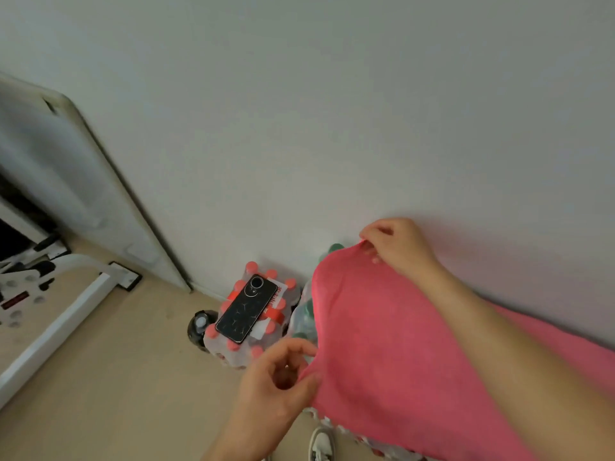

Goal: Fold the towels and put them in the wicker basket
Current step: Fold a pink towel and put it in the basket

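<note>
Pink towel (392, 344) hangs stretched in the head view, its top edge running from near-left to far-right. Left hand (276, 377) pinches the near corner, right hand (396, 244) pinches the far one by the wall; no wicker basket is in sight

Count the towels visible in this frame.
1. A pink towel is held up at right, its corners pinched by the left hand and right hand. Others may be hidden behind it; no basket shows.
</note>
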Action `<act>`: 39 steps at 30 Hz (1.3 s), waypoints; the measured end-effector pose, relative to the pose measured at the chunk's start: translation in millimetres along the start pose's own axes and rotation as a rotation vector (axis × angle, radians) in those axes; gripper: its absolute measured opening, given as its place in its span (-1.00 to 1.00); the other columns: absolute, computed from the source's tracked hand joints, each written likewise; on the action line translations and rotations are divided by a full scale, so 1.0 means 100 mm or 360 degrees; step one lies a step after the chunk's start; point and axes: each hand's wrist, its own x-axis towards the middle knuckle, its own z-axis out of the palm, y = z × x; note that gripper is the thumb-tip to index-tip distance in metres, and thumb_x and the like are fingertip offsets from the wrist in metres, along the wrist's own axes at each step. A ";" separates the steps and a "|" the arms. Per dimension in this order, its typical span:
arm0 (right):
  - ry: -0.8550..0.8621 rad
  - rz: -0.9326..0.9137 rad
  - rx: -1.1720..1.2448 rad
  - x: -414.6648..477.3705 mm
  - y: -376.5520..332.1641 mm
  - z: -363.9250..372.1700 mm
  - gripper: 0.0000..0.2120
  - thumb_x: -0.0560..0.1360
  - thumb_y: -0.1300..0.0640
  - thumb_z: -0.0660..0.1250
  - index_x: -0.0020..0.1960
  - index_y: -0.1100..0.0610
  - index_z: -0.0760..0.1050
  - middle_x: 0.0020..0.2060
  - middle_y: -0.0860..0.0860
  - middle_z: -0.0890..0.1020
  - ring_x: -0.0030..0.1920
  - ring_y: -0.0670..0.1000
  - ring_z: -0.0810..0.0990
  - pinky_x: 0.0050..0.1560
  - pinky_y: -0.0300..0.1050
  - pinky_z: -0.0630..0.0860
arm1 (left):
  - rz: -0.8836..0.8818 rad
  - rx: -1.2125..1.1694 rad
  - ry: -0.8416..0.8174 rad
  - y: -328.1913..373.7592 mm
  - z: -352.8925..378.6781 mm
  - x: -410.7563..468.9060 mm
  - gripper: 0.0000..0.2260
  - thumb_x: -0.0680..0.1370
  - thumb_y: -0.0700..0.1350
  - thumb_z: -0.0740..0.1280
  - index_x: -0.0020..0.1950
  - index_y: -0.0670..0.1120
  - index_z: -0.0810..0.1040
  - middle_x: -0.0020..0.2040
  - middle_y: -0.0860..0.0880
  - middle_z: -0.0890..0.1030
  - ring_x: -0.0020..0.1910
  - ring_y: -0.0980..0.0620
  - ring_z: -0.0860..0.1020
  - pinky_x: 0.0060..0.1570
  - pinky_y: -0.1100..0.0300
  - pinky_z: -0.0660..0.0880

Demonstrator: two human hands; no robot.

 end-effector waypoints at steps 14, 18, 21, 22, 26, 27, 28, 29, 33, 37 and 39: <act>0.0709 0.0368 0.0145 -0.94 0.86 -1.20 -0.58 0.34 0.45 0.27 0.14 0.18 0.52 0.03 0.03 0.56 0.08 -0.03 0.52 0.18 -0.19 0.43 | -0.0008 0.0262 -0.1086 0.04 1.65 -0.06 -0.73 0.51 -0.26 0.35 0.06 0.11 0.58 -0.32 0.00 0.41 -0.40 0.12 0.36 -0.36 0.31 0.36; 0.0540 0.0387 0.0051 -1.17 1.20 -1.68 -0.48 0.31 0.48 0.24 0.23 0.18 0.48 0.15 0.03 0.56 0.19 -0.06 0.51 0.22 -0.25 0.39 | 0.0007 0.0323 -0.1266 -0.01 2.26 -0.17 -0.72 0.53 -0.28 0.31 0.20 -0.05 0.57 -0.36 0.15 0.42 -0.45 0.22 0.38 -0.36 0.37 0.36; 0.0453 0.0375 -0.0067 -1.30 1.47 -1.97 -0.46 0.26 0.36 0.20 0.22 0.12 0.49 0.19 0.03 0.57 0.23 -0.01 0.53 0.31 -0.09 0.42 | -0.0036 0.0337 -0.1366 -0.11 2.69 -0.29 -0.66 0.52 -0.32 0.28 0.26 -0.08 0.54 -0.39 0.17 0.42 -0.47 0.23 0.40 -0.39 0.37 0.38; 0.0449 0.0370 -0.0101 -1.36 1.56 -2.05 -0.43 0.23 0.30 0.17 0.22 0.09 0.49 0.19 0.02 0.58 0.22 -0.01 0.54 0.31 -0.05 0.43 | -0.0062 0.0339 -0.1393 -0.14 2.82 -0.34 -0.65 0.52 -0.31 0.29 0.27 -0.07 0.53 -0.40 0.18 0.45 -0.46 0.23 0.42 -0.38 0.33 0.41; 0.0527 0.0431 -0.0256 -1.62 1.84 -2.34 -0.38 0.29 0.43 0.16 0.32 0.12 0.44 0.28 0.06 0.52 0.30 0.05 0.47 0.35 -0.10 0.35 | -0.0072 0.0433 -0.1489 -0.35 3.22 -0.49 -0.59 0.47 -0.21 0.32 0.24 0.17 0.48 -0.30 0.22 0.52 -0.34 0.14 0.49 -0.28 0.25 0.50; 0.0567 0.0448 -0.0297 -1.68 1.92 -2.38 -0.36 0.31 0.46 0.17 0.36 0.14 0.41 0.31 0.08 0.49 0.33 0.06 0.44 0.37 -0.13 0.31 | -0.0052 0.0489 -0.1517 -0.40 3.29 -0.50 -0.59 0.46 -0.17 0.32 0.24 0.21 0.47 -0.27 0.20 0.51 -0.31 0.13 0.50 -0.25 0.25 0.51; 0.0605 0.0479 -0.0326 -1.73 2.00 -2.39 -0.35 0.32 0.47 0.18 0.39 0.14 0.38 0.33 0.08 0.48 0.34 0.06 0.43 0.37 -0.14 0.30 | -0.0036 0.0545 -0.1551 -0.43 3.36 -0.50 -0.58 0.45 -0.14 0.32 0.27 0.20 0.46 -0.24 0.19 0.50 -0.30 0.14 0.49 -0.22 0.27 0.50; 0.0638 0.0498 -0.0334 -1.78 2.09 -2.40 -0.35 0.34 0.47 0.18 0.40 0.14 0.36 0.33 0.09 0.48 0.34 0.06 0.44 0.37 -0.12 0.31 | -0.0027 0.0604 -0.1587 -0.44 3.41 -0.49 -0.57 0.45 -0.14 0.32 0.30 0.15 0.46 -0.22 0.17 0.49 -0.30 0.17 0.47 -0.20 0.29 0.49; 0.0692 0.0680 -0.0316 -1.97 2.42 -2.28 -0.39 0.40 0.39 0.21 0.44 0.11 0.31 0.25 0.16 0.54 0.24 0.18 0.51 0.27 0.01 0.42 | 0.0164 0.0817 -0.1793 -0.34 3.52 -0.27 -0.78 0.48 -0.22 0.32 0.09 -0.01 0.59 -0.18 0.11 0.59 -0.24 0.26 0.48 -0.16 0.31 0.45; 0.0841 0.0715 -0.0331 -2.19 2.63 -2.10 -0.45 0.36 0.39 0.24 0.34 0.17 0.41 0.15 0.21 0.58 0.17 0.22 0.53 0.22 0.05 0.44 | 0.0586 0.1237 -0.1297 -0.18 3.67 0.42 -0.78 0.49 -0.24 0.33 0.03 -0.04 0.69 -0.04 0.11 0.68 -0.13 0.24 0.57 0.00 0.28 0.48; 0.0892 0.0711 -0.0424 -2.27 2.70 -2.04 -0.54 0.37 0.34 0.28 0.26 0.19 0.45 0.11 0.21 0.59 0.13 0.26 0.53 0.18 0.03 0.44 | 0.0754 0.1444 -0.1132 -0.11 3.85 0.77 -0.77 0.48 -0.25 0.33 0.06 -0.05 0.68 0.02 0.03 0.69 -0.09 0.12 0.60 0.04 0.26 0.44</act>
